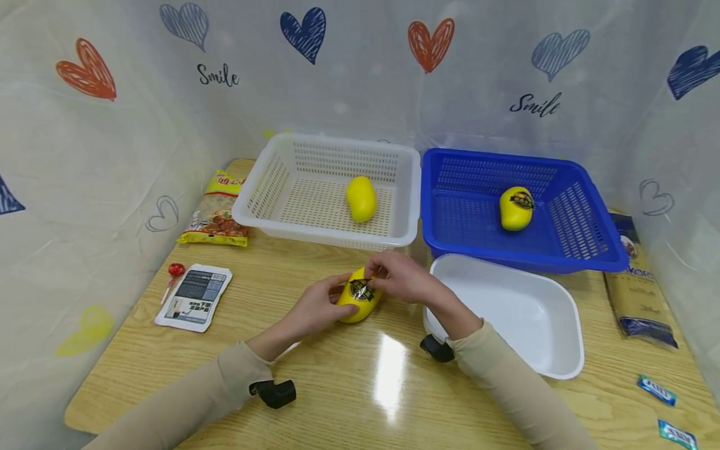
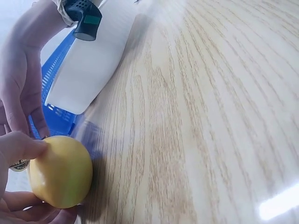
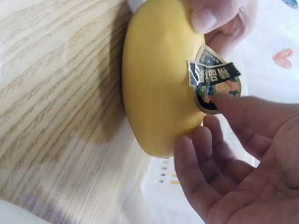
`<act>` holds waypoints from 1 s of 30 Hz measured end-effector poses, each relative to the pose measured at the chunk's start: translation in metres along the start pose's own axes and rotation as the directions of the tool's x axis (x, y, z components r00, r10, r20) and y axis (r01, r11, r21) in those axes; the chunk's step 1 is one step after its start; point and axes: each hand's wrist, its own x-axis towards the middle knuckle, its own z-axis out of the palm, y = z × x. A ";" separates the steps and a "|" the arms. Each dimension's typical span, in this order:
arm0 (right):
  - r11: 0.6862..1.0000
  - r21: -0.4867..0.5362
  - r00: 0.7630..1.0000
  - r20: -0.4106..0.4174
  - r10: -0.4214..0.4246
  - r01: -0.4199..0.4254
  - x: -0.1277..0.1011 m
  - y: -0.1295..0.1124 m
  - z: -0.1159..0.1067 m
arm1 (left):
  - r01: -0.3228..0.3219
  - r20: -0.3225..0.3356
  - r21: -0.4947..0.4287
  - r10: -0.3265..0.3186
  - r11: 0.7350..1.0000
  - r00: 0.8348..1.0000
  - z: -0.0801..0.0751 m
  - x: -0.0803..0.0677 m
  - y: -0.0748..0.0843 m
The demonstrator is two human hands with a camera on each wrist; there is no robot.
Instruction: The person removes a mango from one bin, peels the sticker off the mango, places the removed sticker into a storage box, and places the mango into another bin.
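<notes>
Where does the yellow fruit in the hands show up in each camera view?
Head: yellow fruit at centre, on the table between both hands.
Left wrist: bottom-left corner, beside the blue basket.
Right wrist: centre, filling the view.
Shared landmark: its round sticker.

"Smile" stands in black script twice on the backdrop curtain point(image 1: 360, 75), far left and far right. The round sticker point(image 3: 216, 80) on the near yellow fruit point(image 3: 159, 79) carries print (too blurred to read).
</notes>
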 end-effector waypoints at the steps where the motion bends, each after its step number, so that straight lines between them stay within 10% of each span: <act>1: 1.000 0.003 1.000 -0.005 0.000 0.000 -0.001 0.000 0.000 | 0.003 -0.001 -0.002 -0.003 1.000 1.000 0.000 0.000 0.000; 19: 0.997 -0.061 0.993 -0.104 -0.048 0.041 -0.009 -0.013 0.004 | 0.045 -0.056 -0.004 -0.045 0.999 0.997 0.006 -0.001 0.004; 30: 0.989 0.085 0.971 -0.218 -0.101 0.122 -0.031 -0.024 -0.049 | 0.054 -0.069 0.032 -0.052 0.998 0.996 0.007 -0.002 0.010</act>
